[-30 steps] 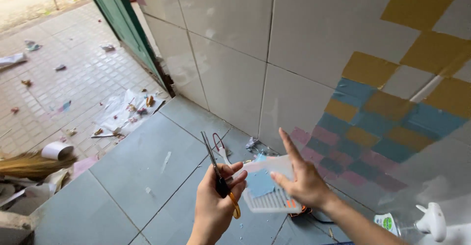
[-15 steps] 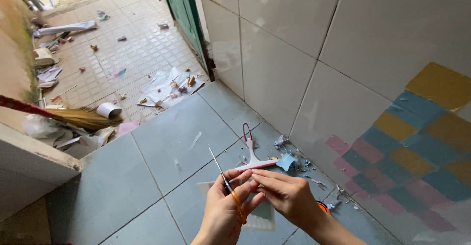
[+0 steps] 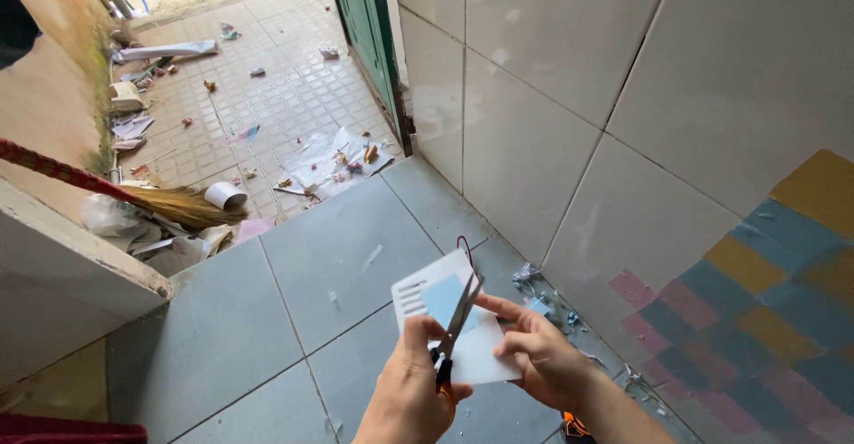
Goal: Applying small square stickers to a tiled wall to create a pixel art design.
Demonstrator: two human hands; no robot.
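- The left hand is closed around the orange-and-black handles of a pair of metal scissors, low in the middle of the view.
- The scissors' long axis runs from the handles at lower left up to the tips at upper right; the blades stand slightly parted over a small light-blue paper square.
- The right hand pinches the right side of that blue square, thumb and fingers closed on it, just beside the blades.
- Under both hands a white slotted plastic tray lies on the grey tiled floor, near the wall's foot.
- To the right the white tiled wall rises close by; coloured paper squares in pink, blue and yellow cover its lower right part in a grid.
- Open floor lies to the left and ahead, up to the green door and the doorway edge.
- Beyond, a paved yard holds scattered paper scraps, a white tape roll and a straw broom.
- A low ledge bounds the left side.
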